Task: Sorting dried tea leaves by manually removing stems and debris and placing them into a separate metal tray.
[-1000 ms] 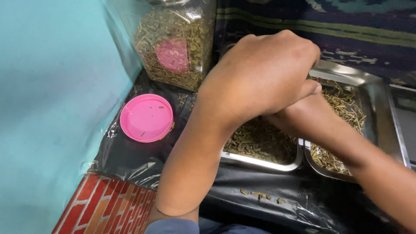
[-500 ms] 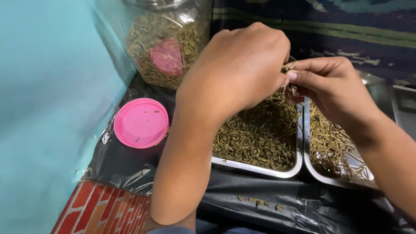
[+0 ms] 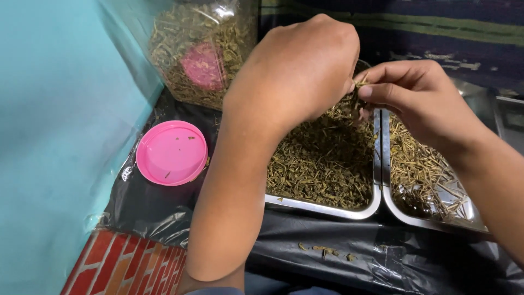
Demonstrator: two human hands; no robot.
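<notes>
My left hand (image 3: 295, 71) and my right hand (image 3: 420, 98) meet above two steel trays, both pinching a small clump of dried herb stems (image 3: 359, 87) between their fingertips. Below them the left steel tray (image 3: 322, 206) is full of fine green-brown dried herb bits. The right steel tray (image 3: 431, 223) holds longer, paler stalks. My left forearm crosses over the near-left corner of the left tray.
A pink round lid (image 3: 172, 153) lies upside down on black plastic sheeting (image 3: 338, 262) at the left. A clear jar of dried herbs (image 3: 199, 52) stands behind it, against a turquoise wall (image 3: 54, 136). Loose herb bits (image 3: 325, 250) lie on the sheeting in front of the trays.
My hands rose from the trays, where the right hand was tucked under the left, and now hold a clump of stems between them. The view shifted slightly down and right.
</notes>
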